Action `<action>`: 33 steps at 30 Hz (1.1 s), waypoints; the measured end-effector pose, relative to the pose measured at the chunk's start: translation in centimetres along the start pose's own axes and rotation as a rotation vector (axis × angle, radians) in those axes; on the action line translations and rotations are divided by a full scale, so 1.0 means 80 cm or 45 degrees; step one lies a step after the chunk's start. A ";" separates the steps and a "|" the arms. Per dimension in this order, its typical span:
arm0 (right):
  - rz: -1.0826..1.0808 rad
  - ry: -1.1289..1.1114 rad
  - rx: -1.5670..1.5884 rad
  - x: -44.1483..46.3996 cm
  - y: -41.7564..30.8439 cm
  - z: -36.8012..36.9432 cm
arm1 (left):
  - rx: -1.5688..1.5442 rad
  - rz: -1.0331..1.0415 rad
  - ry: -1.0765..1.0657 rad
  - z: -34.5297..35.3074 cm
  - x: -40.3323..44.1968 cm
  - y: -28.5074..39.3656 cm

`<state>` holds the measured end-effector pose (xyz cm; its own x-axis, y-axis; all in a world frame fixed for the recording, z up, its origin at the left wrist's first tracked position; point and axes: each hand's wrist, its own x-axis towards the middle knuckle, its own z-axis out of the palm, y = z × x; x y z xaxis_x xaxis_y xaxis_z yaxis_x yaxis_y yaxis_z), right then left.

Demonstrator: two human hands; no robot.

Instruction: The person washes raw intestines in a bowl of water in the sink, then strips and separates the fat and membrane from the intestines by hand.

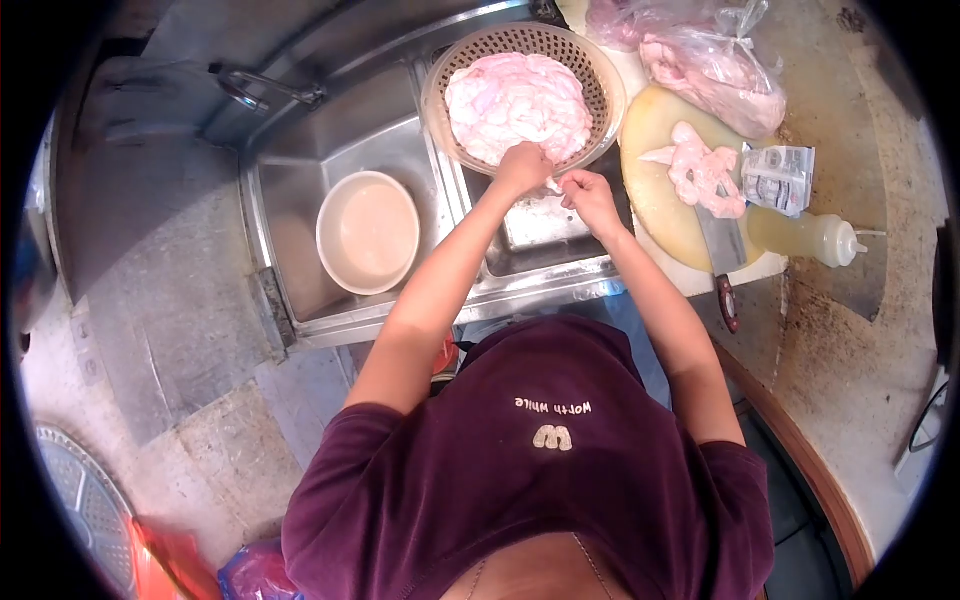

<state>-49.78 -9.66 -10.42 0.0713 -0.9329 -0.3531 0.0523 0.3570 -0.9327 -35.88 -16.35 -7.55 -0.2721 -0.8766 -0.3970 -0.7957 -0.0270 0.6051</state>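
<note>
Both hands are close together over the right sink basin, at the near rim of a round colander [437, 110]. Pale pink raw meat [520, 100] is heaped in the colander. My left hand [525, 168] has its fingers closed on a small piece of meat [551, 186]. Beside it, my right hand [588, 195] pinches the other side of that small piece. To the right, more raw meat [705, 172] lies on a round yellowish cutting board [652, 215], with a cleaver [722, 245] whose handle points toward me.
A cream bowl [368, 232] stands in the left basin [290, 210], below the faucet [265, 90]. Bagged meat [710, 80], a printed packet [778, 178] and a squeeze bottle [810, 237] are on the right. The sink's metal front edge [520, 292] is between me and the basins.
</note>
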 end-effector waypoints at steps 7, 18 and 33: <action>0.070 -0.044 0.205 -0.004 -0.004 -0.008 | -0.798 0.331 0.140 0.026 -0.043 -0.021; 0.131 -0.151 0.229 -0.005 0.017 -0.010 | -0.123 0.504 -0.108 0.021 -0.080 -0.021; 0.085 -0.067 0.121 0.003 0.035 -0.012 | -0.699 -0.202 0.127 0.072 -0.073 -0.028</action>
<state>-50.59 -8.90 -13.20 0.1295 -0.9041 -0.4071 0.1395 0.4231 -0.8953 -35.68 -8.39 -10.56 -0.0988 -0.8818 -0.4612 -0.4184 -0.3837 0.8233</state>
